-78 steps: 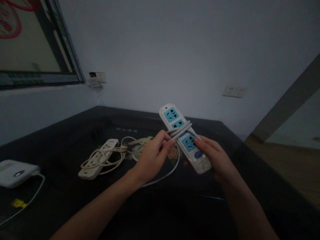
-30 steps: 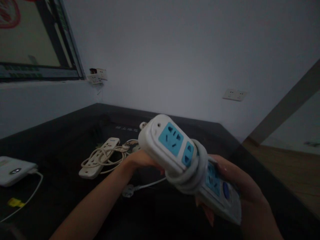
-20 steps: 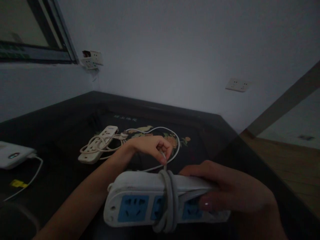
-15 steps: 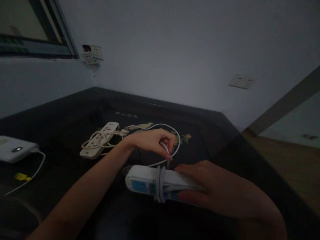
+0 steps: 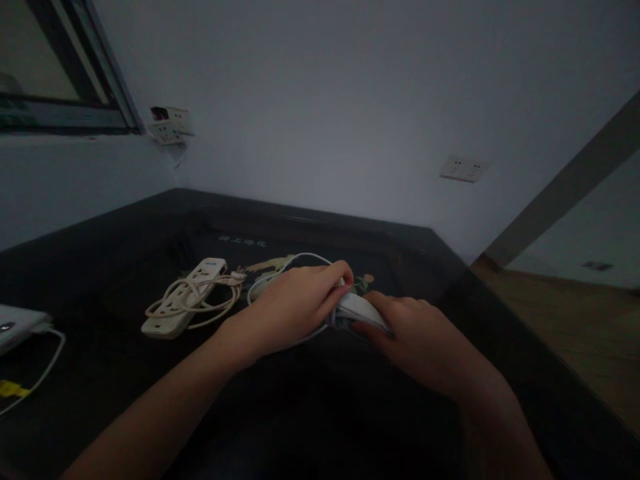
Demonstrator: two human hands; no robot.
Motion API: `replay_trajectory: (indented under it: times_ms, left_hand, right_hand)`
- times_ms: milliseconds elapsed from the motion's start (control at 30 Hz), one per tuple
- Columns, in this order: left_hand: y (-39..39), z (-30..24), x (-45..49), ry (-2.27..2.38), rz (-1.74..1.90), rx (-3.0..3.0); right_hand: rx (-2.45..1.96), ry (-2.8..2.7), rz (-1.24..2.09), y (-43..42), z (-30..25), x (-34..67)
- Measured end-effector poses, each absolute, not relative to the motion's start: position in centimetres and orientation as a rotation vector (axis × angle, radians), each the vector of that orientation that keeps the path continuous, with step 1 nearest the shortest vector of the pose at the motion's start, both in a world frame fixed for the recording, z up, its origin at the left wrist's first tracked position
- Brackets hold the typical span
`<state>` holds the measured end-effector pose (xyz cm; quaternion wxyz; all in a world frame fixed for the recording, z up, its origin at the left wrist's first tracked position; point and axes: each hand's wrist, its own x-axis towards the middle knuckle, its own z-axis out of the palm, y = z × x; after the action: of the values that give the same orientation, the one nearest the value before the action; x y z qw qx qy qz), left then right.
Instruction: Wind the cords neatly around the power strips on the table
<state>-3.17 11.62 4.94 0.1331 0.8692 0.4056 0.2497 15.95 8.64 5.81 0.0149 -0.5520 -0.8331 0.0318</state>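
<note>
A white power strip (image 5: 364,308) is held above the dark tabletop, with turns of cord around its body. My right hand (image 5: 415,330) is closed around the strip's right end. My left hand (image 5: 300,303) is closed on the strip's white cord (image 5: 311,255), thumb and fingers pressed together close to the wraps. A loop of that cord runs behind my left hand, which covers the strip's left end. To the left lies a second power strip (image 5: 213,267), with its own cord coiled loosely on top and the plug at its right side.
The dark table (image 5: 300,413) meets a white wall at the back. A white device (image 5: 23,320) with a cable and a yellow tag (image 5: 13,389) sits at the far left. Wall sockets (image 5: 463,169) are at the right, others (image 5: 167,128) in the left corner.
The power strip has turned and moved up, away from me, in my right hand. My left hand now meets it and hides its left end. The view has shifted slightly right.
</note>
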Motion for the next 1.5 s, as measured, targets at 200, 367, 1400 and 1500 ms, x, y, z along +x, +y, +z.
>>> replay_trajectory:
  times_ms: [200,367,1400,1500]
  left_hand:
    - [11.1,5.1,-2.7,1.326,0.962,2.256]
    - [11.2,5.2,-2.8,1.136,1.014,2.060]
    - [11.7,3.0,-1.5,1.163,1.266,2.326]
    - [11.6,2.9,-1.3,1.141,1.222,2.327]
  right_hand:
    - [-1.854,-2.247,-0.037,10.2,5.6,15.8]
    - [-1.726,-1.996,0.039,11.0,6.2,17.6]
    - [-1.232,-1.680,0.711,10.8,6.5,18.7]
    - [-1.180,-1.639,0.774,10.9,6.4,18.5]
